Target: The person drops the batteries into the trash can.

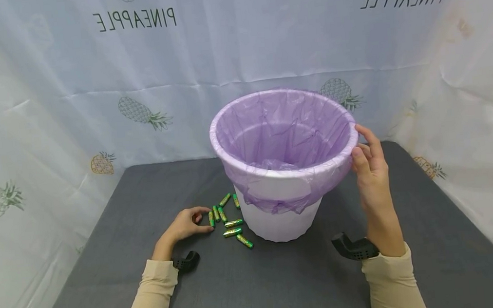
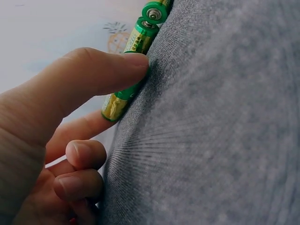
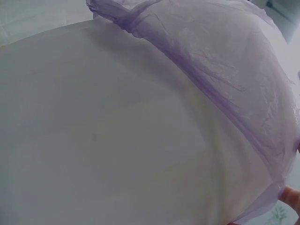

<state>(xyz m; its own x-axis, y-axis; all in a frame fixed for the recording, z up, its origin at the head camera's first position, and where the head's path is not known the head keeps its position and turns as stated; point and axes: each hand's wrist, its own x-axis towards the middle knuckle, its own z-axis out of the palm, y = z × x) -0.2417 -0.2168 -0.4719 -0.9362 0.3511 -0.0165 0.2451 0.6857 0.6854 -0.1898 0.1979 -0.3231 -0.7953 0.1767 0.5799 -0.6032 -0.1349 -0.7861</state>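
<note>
At the left of the group of green-and-gold batteries, my left hand (image 1: 187,223) pinches one battery (image 1: 211,218) between thumb and index finger at its two ends. The left wrist view shows the thumb (image 2: 108,70) across that battery (image 2: 115,105), which is on the cloth. Another battery (image 2: 154,12) lies just beyond, its end facing the camera. My right hand (image 1: 371,172) grips the right rim of a white trash can (image 1: 279,224), thumb on the near side. A purple bag (image 1: 287,143) lines the can and folds over its rim; the right wrist view shows this overhang (image 3: 215,61) close up.
Several more batteries (image 1: 233,223) lie loose beside the can's left foot, one partly behind it. A dark grey cloth (image 1: 284,287) covers the table. White pineapple-print curtains (image 1: 237,47) stand behind and on both sides.
</note>
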